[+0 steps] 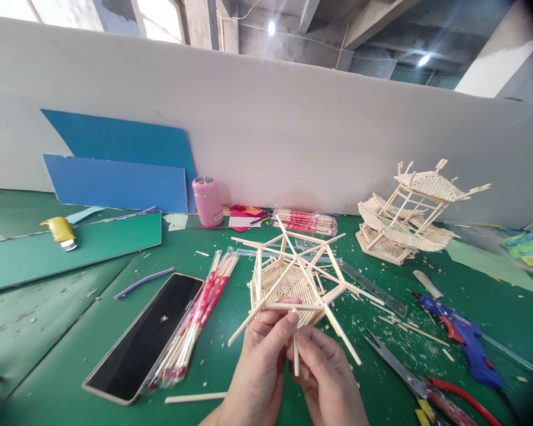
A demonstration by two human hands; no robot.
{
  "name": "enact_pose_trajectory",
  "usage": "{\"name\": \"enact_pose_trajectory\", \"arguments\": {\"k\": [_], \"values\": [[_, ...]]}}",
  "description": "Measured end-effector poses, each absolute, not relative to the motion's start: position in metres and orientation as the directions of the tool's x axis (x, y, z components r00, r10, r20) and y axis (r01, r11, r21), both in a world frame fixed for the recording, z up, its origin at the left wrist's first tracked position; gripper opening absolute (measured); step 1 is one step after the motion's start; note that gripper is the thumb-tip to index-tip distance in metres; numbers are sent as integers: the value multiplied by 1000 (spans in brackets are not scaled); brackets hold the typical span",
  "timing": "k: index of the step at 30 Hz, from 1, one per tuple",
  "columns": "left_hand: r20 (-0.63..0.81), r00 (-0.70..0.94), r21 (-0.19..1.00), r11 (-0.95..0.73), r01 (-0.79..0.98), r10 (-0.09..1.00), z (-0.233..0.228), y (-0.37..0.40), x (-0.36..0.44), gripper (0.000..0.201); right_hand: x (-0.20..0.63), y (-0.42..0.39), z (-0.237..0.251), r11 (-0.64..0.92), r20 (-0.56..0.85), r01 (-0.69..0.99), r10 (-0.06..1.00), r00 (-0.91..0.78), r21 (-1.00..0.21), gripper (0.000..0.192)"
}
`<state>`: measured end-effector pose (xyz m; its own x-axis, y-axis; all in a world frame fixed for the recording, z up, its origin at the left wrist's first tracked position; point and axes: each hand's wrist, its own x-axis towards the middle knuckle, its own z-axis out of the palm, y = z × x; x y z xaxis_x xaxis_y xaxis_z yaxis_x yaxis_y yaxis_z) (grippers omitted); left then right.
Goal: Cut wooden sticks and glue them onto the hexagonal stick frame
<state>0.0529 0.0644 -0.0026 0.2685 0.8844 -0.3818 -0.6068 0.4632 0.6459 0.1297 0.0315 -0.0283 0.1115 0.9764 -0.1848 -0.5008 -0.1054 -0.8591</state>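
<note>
A pavilion-like frame of pale wooden sticks [288, 278] stands in front of me, with a woven-looking stick floor and several long sticks crossing over its top. My left hand [264, 361] is closed at its near edge, thumb and fingers pinching around the frame's front stick. Close beside it, my right hand [324, 373] is closed around a short wooden stick [296, 355], which points down and toward me from the front stick. The upper end of this short stick meets the frame near my left thumb. Fingertips of both hands are partly hidden.
A phone [146, 337] and wrapped sticks [204, 313] lie left. Scissors [400, 364], a blue glue gun [459, 334] and a clear ruler [373, 287] lie right. A finished-looking stick pavilion [408, 219] stands back right; a pink flask [208, 201] stands behind.
</note>
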Motion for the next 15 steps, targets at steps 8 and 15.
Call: {"name": "enact_pose_trajectory", "arguments": {"k": [8,15], "values": [[-378,290,638,474,-607,879,-3,66,52,15,129,31,-29,-108,-191,-495,974,121,-862,32],[-386,283,648,477,-593,878,-2,62,52,15,130,33,-29,-101,-177,-505,979,105,-857,33]]}}
